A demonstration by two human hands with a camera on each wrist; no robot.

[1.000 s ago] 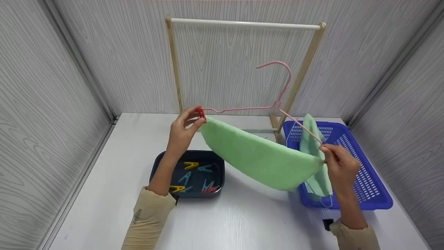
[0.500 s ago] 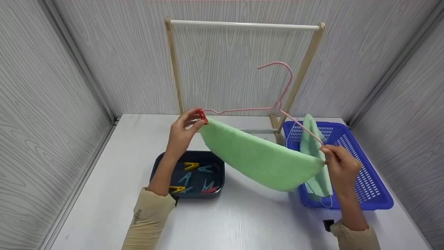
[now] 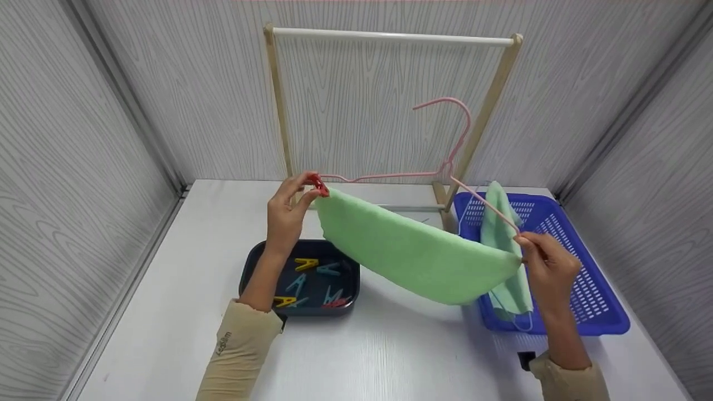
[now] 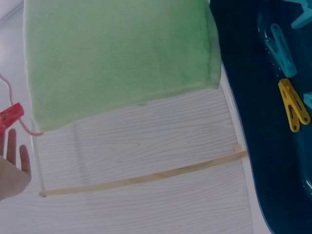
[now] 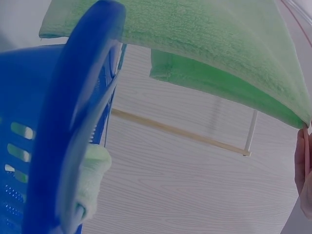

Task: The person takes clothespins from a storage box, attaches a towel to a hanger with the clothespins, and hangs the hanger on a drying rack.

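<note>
A green towel (image 3: 412, 253) hangs over the lower part of a pink hanger (image 3: 398, 175), its folded top edge sloping down to the right. At the towel's upper left corner my left hand (image 3: 287, 214) holds a red clothespin (image 3: 319, 185) between thumb and fingers; the clothespin (image 4: 10, 116) also shows in the left wrist view. My right hand (image 3: 550, 270) pinches the hanger's right arm together with the towel's right corner. In the right wrist view that hand (image 5: 304, 170) is partly cut off at the edge, and the towel (image 5: 204, 34) drapes open below its fold.
A dark tray (image 3: 356, 278) with several yellow, blue and red clothespins (image 3: 306, 264) stands under my left forearm. At right is a blue basket (image 3: 604, 295) with another green cloth (image 3: 504, 223) and a thin hanger in it. Behind stands a wooden rack with a white rod (image 3: 390, 36).
My left hand has shifted slightly left with the red clothespin, which now leans more. The towel's left corner moved a little with it. My right hand stays nearly still.
</note>
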